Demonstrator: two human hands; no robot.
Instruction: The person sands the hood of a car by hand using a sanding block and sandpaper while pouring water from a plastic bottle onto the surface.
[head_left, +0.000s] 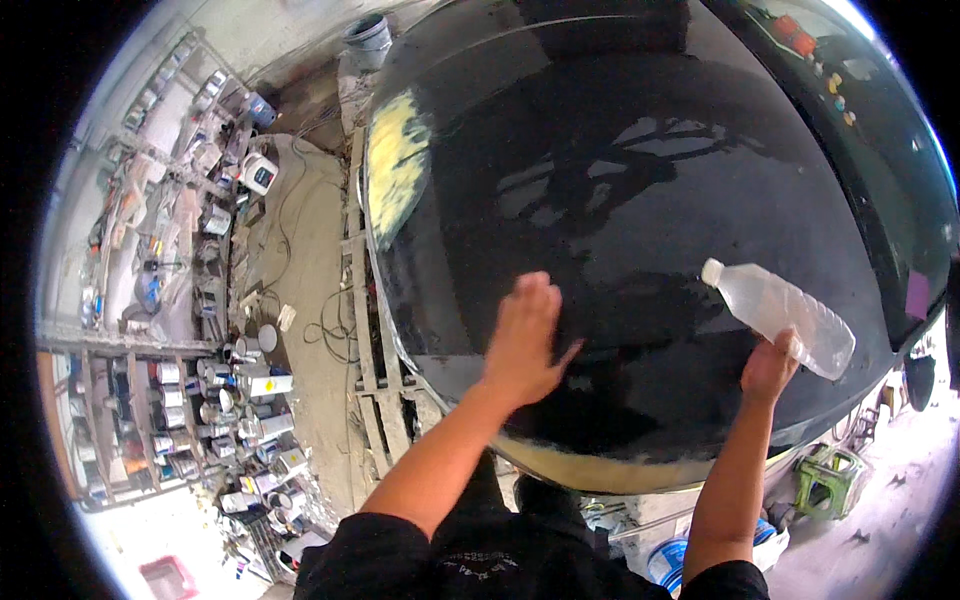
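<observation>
A glossy black car hood (640, 220) spreads out in front of me, with light reflections across its surface. My left hand (524, 335) is over the near left part of the hood, fingers stretched out and thumb apart, holding nothing. Whether its palm touches the paint I cannot tell. In my right hand (772, 368) is a clear plastic bottle (780, 308), gripped near its base and tilted on its side. Its white cap end points up and left. A pale yellow patch with dark streaks (393, 168) marks the hood's far left edge; a tan bare strip (610, 474) runs along the near edge.
Shelves (130, 345) crowded with cans and bottles line the left wall. Cables (330, 335) lie on the dusty floor beside wooden slats (385, 410). A green plastic stool (828, 482) stands at lower right, blue buckets (668, 562) near my right arm. The windshield (860, 130) rises at right.
</observation>
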